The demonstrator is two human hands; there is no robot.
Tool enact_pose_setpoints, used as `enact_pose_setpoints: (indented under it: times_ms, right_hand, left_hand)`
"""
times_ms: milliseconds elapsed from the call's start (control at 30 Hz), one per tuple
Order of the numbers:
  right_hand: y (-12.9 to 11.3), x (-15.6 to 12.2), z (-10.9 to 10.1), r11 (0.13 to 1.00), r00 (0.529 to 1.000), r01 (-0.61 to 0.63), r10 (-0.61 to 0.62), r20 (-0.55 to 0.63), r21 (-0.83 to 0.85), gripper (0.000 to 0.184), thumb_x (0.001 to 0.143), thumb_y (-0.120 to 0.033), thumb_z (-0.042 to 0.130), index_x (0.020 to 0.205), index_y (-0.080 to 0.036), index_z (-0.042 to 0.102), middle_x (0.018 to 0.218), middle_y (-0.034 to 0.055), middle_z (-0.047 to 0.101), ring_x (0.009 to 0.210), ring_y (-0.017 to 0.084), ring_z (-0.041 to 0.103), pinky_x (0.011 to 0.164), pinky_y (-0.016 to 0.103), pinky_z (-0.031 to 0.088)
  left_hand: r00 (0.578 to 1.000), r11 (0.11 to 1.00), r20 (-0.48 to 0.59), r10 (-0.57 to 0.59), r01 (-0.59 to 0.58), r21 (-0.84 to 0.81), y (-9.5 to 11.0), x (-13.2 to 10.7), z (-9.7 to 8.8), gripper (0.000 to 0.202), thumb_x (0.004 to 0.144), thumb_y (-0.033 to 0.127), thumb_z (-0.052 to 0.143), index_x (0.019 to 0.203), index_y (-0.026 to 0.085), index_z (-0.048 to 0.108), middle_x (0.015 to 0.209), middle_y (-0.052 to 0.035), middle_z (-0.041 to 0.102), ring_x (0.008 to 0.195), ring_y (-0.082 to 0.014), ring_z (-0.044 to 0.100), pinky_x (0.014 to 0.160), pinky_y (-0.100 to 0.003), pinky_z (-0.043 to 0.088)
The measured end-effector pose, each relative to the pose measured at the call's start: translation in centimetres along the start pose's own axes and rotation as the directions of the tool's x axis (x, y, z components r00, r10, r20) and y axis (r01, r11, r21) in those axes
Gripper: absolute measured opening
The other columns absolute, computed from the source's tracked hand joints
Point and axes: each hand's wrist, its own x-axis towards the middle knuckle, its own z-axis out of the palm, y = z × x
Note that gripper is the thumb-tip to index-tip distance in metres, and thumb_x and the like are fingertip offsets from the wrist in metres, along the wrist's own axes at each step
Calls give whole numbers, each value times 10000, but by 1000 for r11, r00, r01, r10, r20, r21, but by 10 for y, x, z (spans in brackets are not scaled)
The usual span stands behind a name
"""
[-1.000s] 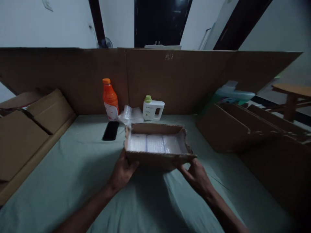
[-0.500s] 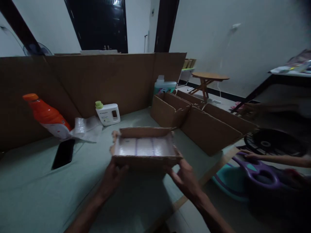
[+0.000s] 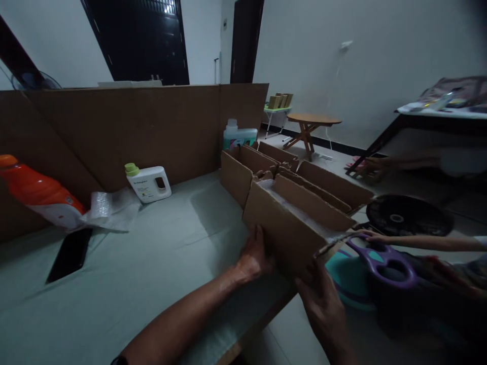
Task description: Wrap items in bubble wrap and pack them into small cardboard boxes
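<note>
Both my hands grip one open cardboard box (image 3: 287, 228), tilted slightly, with clear plastic wrapping (image 3: 300, 213) visible inside. My left hand (image 3: 255, 256) is closed on its near left side, low down. Around the right end, close to the table's edge, my right hand (image 3: 321, 294) has its fingers wrapped. Directly behind this box, and partly covered by it, stand other open cardboard boxes (image 3: 236, 175). A teal bottle (image 3: 239, 136) is at their far left corner.
On the left of the table (image 3: 182, 243) are a white bottle with a green cap (image 3: 149, 183), bubble wrap (image 3: 110, 208), an orange bottle (image 3: 41, 195) and a black phone (image 3: 70, 255). A cardboard wall (image 3: 133, 126) runs behind. Another person's hand (image 3: 375, 237) touches a purple-and-teal seat (image 3: 391, 266) at right.
The held box has moved from the table's middle to the right, turned, and now sits against the other boxes. The view has swung right.
</note>
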Motion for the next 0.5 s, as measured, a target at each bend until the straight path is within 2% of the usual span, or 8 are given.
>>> enact_pose_setpoints:
  times_ms: [100,200,300,400,500]
  right_hand:
    - [11,13,10,1000,1000,2,-1,-23,8,666,875,-553,605,1443,-223,494,1438,150,553,1289,325,574,1020,491,522]
    - [22,30,19,1000,998,22,-22,-53,-14,690,868,-565,597,1435,-183,505,1450,174,542,1338,354,520,1106,567,425]
    - [29,40,22,998,997,57,-59,-50,-28,697,875,-550,573,1443,-154,493,1456,187,534,1373,356,481,1123,573,400]
    - [34,33,16,997,998,60,-60,3,-37,642,887,-535,560,1422,-184,510,1461,163,529,1371,329,488,1120,533,413]
    - [31,11,6,995,998,52,-54,-19,-90,518,892,-534,552,1284,-201,609,1386,147,588,1319,329,534,1088,524,441]
  left_hand:
    - [999,999,31,27,-28,37,-2,10,6,1036,734,285,676,1573,10,134,1658,-271,147,1539,-400,164,1265,-474,230]
    - [996,996,65,55,-59,61,-5,23,8,1056,714,285,693,1582,52,138,1658,-254,170,1533,-402,186,1249,-514,257]
    - [987,991,126,95,-107,86,-9,23,10,1111,631,241,745,1582,90,191,1639,-243,248,1511,-414,257,1237,-552,273]
    - [969,981,207,134,-160,111,-13,-6,9,1048,588,217,779,1536,97,350,1599,-238,348,1491,-423,299,1248,-554,233]
    - [950,963,265,167,-215,165,-12,-65,4,863,686,321,771,1476,150,469,1607,-213,348,1511,-420,250,1246,-610,148]
